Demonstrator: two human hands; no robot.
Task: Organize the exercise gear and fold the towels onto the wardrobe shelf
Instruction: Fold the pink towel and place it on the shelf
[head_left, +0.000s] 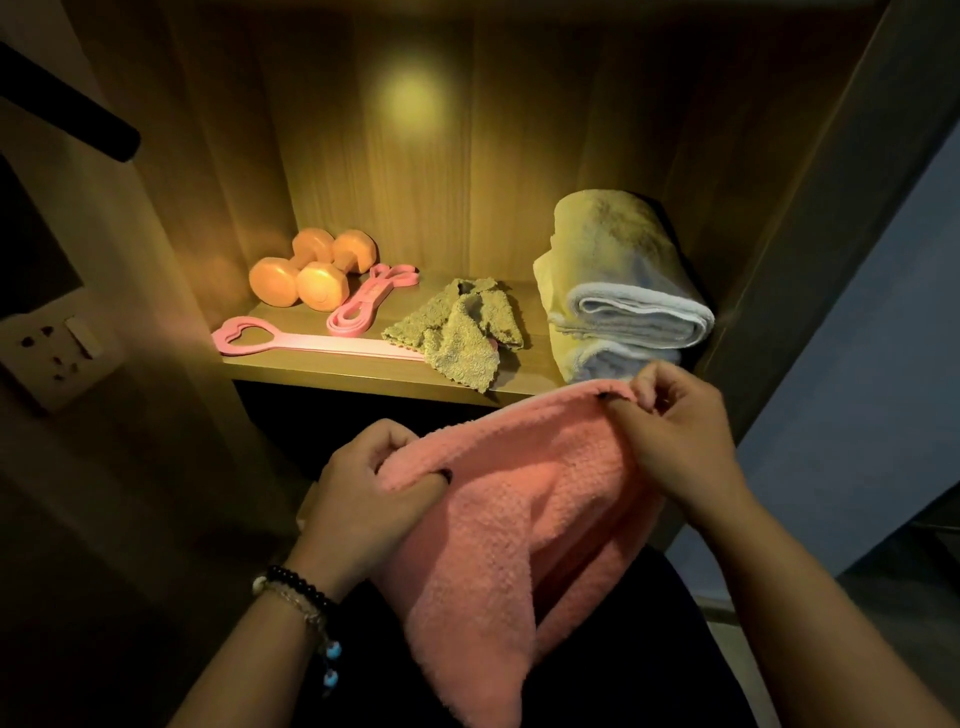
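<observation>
- I see my left hand (371, 486) low in the centre of the frame, fingers curled round the left edge of the pink towel (498, 525), gripping it.
- My right hand (675, 431) sits right of centre, thumb and fingers pinching the towel's upper right corner, just in front of the shelf (363, 376) edge.
- The pink towel hangs between my hands and drapes down toward the bottom of the frame, off the shelf.
- At the right of the shelf I see a folded white towel (623, 291), stacked in thick layers against the side wall.
- A crumpled olive cloth (460, 327) lies mid-shelf, unfolded.
- Two orange dumbbells (311, 270) sit at the shelf's back left, touching each other.
- A pink band (371, 299) lies just right of the dumbbells; a pink strap (291, 340) with a heart-shaped handle runs along the front edge, its right end under the olive cloth.
- A wall socket (57, 353) shows at the left edge of the frame.
- A bead bracelet (298, 597) circles my left wrist.
</observation>
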